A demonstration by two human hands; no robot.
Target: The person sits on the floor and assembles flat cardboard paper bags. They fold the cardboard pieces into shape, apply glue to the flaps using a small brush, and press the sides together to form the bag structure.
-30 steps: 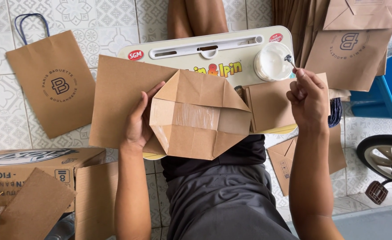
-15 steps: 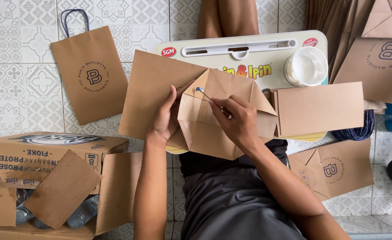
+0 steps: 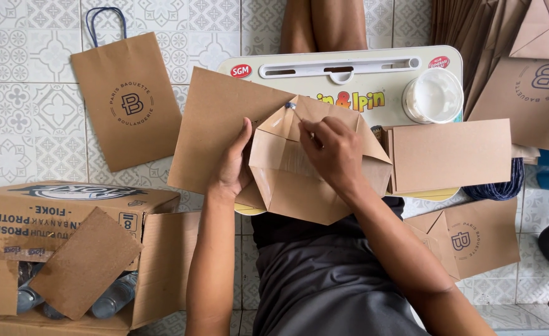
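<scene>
Head view, looking straight down. Left hand (image 3: 234, 165) laid flat, fingers together, pressing the left edge of a half-folded brown paper bag (image 3: 312, 168) against the small lap bench (image 3: 349, 78). Right hand (image 3: 333, 152) closed around a thin applicator stick (image 3: 296, 115), tip touching the upper-left fold of the bag's opened base. Bag centred on the near edge of the bench, base flaps spread into a hexagon, partly overlapping a flat brown sheet (image 3: 215, 124) to its left. White glue cup (image 3: 434, 95) at the far right corner of the bench, well apart from the stick. Stack of flat folded bags (image 3: 452, 155) just right of the work. Finished bag with blue cord handles (image 3: 125, 99) on the tiled floor to the left; cardboard box (image 3: 69, 211) with bottles nearer the body.

Judged advisable for the gluing in hand:
- Hold-down pressure kept on the left edge, flaps prevented from springing.
- Thin, even line along the fold only, clear of the centre panel.
- Stick kept at a low angle, no blobs at the corner.
- Underlying sheet kept free of stray adhesive.
</scene>
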